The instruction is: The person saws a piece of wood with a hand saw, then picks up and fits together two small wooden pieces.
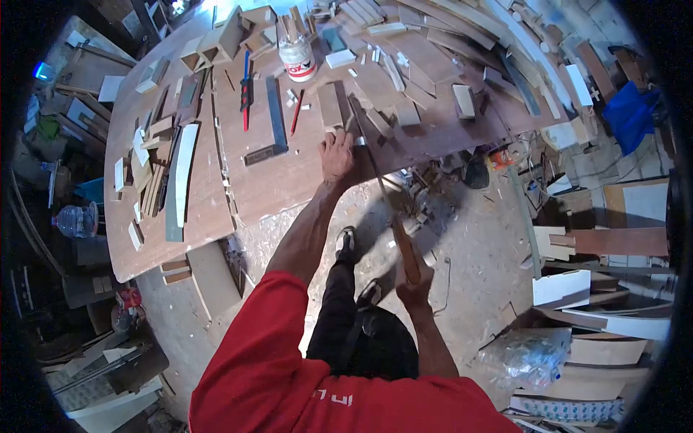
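Along edge of surface [263, 184]: right grip [414, 286] closed round saw [395, 221]; left grip [337, 153] bent over block [330, 106], pinch unclear. Block could skew if pressure slackens.

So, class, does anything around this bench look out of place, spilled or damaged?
Yes: scraps litter the floor by the bench edge, below the saw. They look odd because they seem dropped there, not stacked. Nothing looks clearly broken.

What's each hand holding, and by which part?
The right hand grips the saw by its handle; the left hand lies on the near end of the wooden block.
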Demonstrator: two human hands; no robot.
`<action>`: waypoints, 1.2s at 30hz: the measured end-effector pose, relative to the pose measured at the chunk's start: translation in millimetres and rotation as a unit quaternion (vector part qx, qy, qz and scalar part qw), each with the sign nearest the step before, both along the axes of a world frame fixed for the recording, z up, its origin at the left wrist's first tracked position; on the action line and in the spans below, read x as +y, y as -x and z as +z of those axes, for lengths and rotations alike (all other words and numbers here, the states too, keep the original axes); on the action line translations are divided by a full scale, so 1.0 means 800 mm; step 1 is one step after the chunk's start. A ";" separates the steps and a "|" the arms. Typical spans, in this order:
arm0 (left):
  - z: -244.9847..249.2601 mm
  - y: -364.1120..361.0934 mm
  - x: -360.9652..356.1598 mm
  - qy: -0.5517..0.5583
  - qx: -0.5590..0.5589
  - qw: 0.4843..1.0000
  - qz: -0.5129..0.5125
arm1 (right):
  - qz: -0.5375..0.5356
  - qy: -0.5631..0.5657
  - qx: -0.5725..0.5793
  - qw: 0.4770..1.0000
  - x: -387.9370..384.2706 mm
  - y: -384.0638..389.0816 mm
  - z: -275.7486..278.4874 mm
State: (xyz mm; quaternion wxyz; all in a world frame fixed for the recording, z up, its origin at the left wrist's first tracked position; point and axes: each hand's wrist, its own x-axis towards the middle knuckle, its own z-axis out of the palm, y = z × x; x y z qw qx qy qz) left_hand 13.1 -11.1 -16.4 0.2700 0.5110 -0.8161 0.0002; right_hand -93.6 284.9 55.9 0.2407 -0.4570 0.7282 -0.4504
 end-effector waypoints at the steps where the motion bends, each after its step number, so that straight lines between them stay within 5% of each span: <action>1: 0.005 0.000 0.000 -0.010 0.007 1.000 0.014 | 0.009 -0.006 0.014 1.000 0.007 0.000 -0.019; 4: 0.006 -0.002 0.000 -0.010 0.017 1.000 0.006 | -0.009 -0.015 -0.097 0.995 0.034 -0.012 0.031; 12: 0.016 0.001 0.004 -0.031 -0.005 0.999 0.007 | 0.017 -0.064 -0.059 0.996 0.005 0.000 0.018; 13: 0.015 0.002 0.007 -0.028 -0.012 0.999 0.011 | 0.026 0.036 0.024 0.999 0.029 -0.002 -0.001; 16: -0.002 0.001 0.001 0.035 0.007 0.999 0.010 | 0.063 0.068 0.130 0.987 0.044 0.004 0.020; 20: 0.013 -0.002 0.007 -0.032 -0.012 0.999 0.017 | 0.002 -0.080 -0.117 0.990 -0.009 0.002 0.011; 24: 0.015 0.006 0.000 -0.035 0.015 0.999 0.013 | 0.022 -0.038 -0.051 0.998 0.070 0.001 0.012; 25: 0.010 0.004 0.007 -0.034 0.014 0.999 0.010 | 0.057 0.094 0.068 0.992 0.037 -0.002 0.039; 28: 0.014 0.004 0.008 -0.050 -0.003 0.999 0.002 | 0.034 0.070 0.087 0.993 0.000 0.008 -0.010; 29: 0.006 0.004 0.003 -0.041 -0.008 0.999 0.020 | 0.022 0.070 -0.032 0.997 -0.014 0.003 -0.004; 36: 0.007 0.002 -0.002 0.096 -0.021 0.994 -0.049 | 0.009 0.035 -0.032 0.999 -0.008 0.000 -0.007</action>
